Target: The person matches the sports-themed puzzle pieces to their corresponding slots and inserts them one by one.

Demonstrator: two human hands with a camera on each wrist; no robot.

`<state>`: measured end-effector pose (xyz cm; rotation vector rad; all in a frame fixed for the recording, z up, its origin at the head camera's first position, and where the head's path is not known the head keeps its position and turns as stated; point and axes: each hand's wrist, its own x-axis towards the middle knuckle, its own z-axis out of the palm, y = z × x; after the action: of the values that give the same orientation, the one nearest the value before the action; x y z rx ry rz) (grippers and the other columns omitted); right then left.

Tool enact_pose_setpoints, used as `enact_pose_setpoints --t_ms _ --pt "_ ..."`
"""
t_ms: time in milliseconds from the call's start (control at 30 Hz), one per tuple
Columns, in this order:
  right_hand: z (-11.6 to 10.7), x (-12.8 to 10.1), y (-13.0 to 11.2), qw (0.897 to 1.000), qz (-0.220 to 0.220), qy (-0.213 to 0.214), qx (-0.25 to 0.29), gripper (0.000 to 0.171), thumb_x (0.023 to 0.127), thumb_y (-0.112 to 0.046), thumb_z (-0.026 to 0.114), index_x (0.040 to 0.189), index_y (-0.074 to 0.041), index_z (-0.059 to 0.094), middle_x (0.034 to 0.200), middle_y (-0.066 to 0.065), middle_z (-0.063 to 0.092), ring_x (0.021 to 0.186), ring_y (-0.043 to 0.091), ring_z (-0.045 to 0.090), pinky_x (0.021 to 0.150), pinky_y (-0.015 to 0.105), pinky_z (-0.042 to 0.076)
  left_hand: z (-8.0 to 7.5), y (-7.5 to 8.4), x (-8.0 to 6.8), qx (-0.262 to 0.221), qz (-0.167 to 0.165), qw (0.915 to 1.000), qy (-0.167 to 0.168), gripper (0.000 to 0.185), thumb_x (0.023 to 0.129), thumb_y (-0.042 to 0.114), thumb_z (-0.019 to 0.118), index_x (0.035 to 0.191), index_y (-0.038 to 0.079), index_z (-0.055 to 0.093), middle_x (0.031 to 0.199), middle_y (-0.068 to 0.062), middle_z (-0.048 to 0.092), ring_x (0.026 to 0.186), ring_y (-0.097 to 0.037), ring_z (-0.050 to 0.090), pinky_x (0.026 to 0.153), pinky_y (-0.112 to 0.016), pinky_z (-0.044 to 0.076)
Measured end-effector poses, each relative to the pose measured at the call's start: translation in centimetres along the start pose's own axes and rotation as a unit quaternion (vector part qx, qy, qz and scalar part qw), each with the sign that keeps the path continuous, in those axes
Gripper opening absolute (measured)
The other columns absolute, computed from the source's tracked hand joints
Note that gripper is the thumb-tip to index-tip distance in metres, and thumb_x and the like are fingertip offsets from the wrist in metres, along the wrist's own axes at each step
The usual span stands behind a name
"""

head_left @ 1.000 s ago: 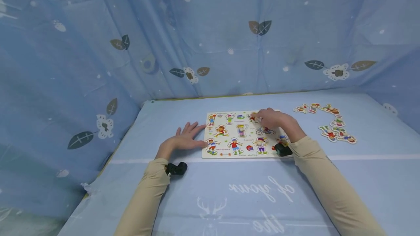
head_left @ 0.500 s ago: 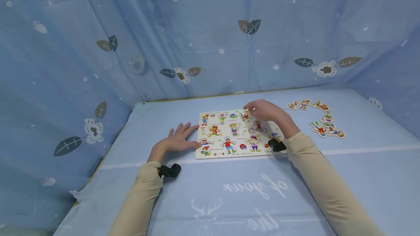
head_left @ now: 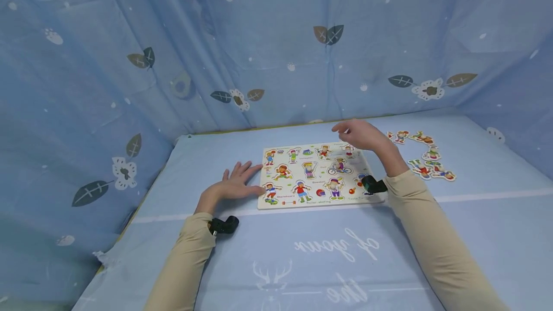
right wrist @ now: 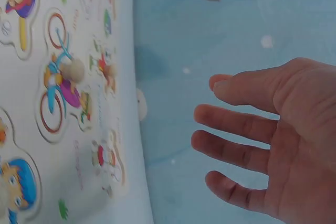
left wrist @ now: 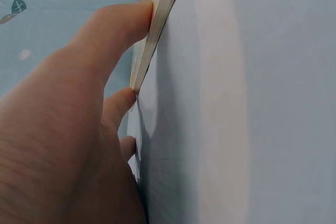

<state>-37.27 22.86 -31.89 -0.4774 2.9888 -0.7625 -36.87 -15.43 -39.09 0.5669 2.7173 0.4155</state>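
A wooden puzzle board (head_left: 312,199) printed with cartoon sports figures lies flat on the blue table. My left hand (head_left: 235,182) lies flat beside its left edge, and the fingertips (left wrist: 137,17) press against the board's edge (left wrist: 157,30). My right hand (head_left: 358,134) hovers open and empty above the board's far right corner, fingers (right wrist: 231,148) spread. Below it the board (right wrist: 31,187) shows a cyclist piece with a small wooden knob (right wrist: 72,70). Several loose figure pieces (head_left: 425,162) lie on the cloth to the right of the board.
A blue cloth with white lettering (head_left: 337,248) covers the table. Blue leaf-patterned curtains (head_left: 276,47) close it in at the back and both sides. Black wrist cameras (head_left: 224,225) sit under both forearms.
My right hand has let go of a figure piece at the board's top row and lifted up and to the right, empty. The left hand has stayed put.
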Motion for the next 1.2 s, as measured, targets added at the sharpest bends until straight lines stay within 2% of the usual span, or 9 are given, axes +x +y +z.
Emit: enact_pose_setpoints --t_ms 133,367,533,800,833,1033,1200 --pt "-1.1 -0.9 0.9 0.999 0.024 0.041 0.017 0.037 0.103 -0.014 0.046 0.136 -0.002 0.057 0.133 0.026 0.057 0.121 0.043 0.052 0.094 0.057 0.046 0.2 -0.3 0.0 0.001 0.001 1.0000 -0.004 0.090 0.086 0.067 0.056 0.159 0.029 0.019 0.167 -0.011 0.003 0.151 -0.038 -0.011 0.117 -0.065 -0.007" --pt "-2.6 -2.3 2.2 0.990 0.073 0.109 0.060 0.036 0.104 -0.016 0.046 0.136 -0.003 0.056 0.133 0.026 0.054 0.118 0.042 0.051 0.092 0.057 0.046 0.4 -0.6 0.0 0.003 0.007 1.0000 -0.004 0.091 0.086 0.068 0.055 0.159 0.028 0.019 0.167 -0.012 0.003 0.151 -0.040 -0.011 0.116 -0.065 -0.007" --pt "-2.9 -2.8 2.7 0.987 0.082 0.124 0.062 0.036 0.104 -0.015 0.045 0.136 -0.003 0.056 0.134 0.025 0.054 0.116 0.041 0.052 0.090 0.056 0.047 0.5 -0.9 -0.2 0.004 0.004 1.0000 -0.004 0.091 0.086 0.067 0.056 0.159 0.029 0.020 0.167 -0.012 0.004 0.151 -0.039 -0.010 0.116 -0.066 -0.006" --pt "-3.5 -3.6 3.5 0.987 0.085 0.137 0.015 0.036 0.104 -0.015 0.045 0.136 -0.001 0.055 0.130 0.029 0.055 0.107 0.042 0.056 0.083 0.055 0.048 0.5 -1.2 -0.4 0.007 0.006 0.9999 -0.005 0.090 0.086 0.068 0.055 0.159 0.030 0.019 0.167 -0.010 0.003 0.151 -0.039 -0.010 0.116 -0.065 -0.006" --pt "-3.5 -3.7 3.5 0.986 0.086 0.140 0.011 0.036 0.104 -0.014 0.045 0.135 0.000 0.056 0.130 0.029 0.055 0.111 0.043 0.054 0.086 0.057 0.047 0.5 -1.2 -0.4 0.008 0.007 0.9999 -0.005 0.090 0.086 0.068 0.055 0.159 0.030 0.018 0.167 -0.010 0.003 0.151 -0.038 -0.010 0.117 -0.065 -0.006" --pt "-3.1 -3.6 3.6 0.982 0.090 0.163 -0.009 0.035 0.102 -0.011 0.046 0.132 0.001 0.059 0.123 0.028 0.059 0.106 0.042 0.057 0.082 0.055 0.048 0.2 -0.9 -0.7 0.009 0.010 0.9999 -0.004 0.090 0.086 0.068 0.056 0.159 0.030 0.018 0.167 -0.010 0.003 0.152 -0.037 -0.010 0.117 -0.064 -0.005" --pt "-2.5 -3.3 4.4 0.980 0.107 0.165 -0.010 0.037 0.101 -0.009 0.046 0.135 0.001 0.056 0.127 0.028 0.056 0.110 0.042 0.055 0.085 0.056 0.047 0.1 -0.7 -0.7 0.009 0.013 0.9999 -0.002 0.090 0.086 0.068 0.056 0.159 0.031 0.019 0.167 -0.009 0.003 0.152 -0.036 -0.010 0.117 -0.063 -0.006"
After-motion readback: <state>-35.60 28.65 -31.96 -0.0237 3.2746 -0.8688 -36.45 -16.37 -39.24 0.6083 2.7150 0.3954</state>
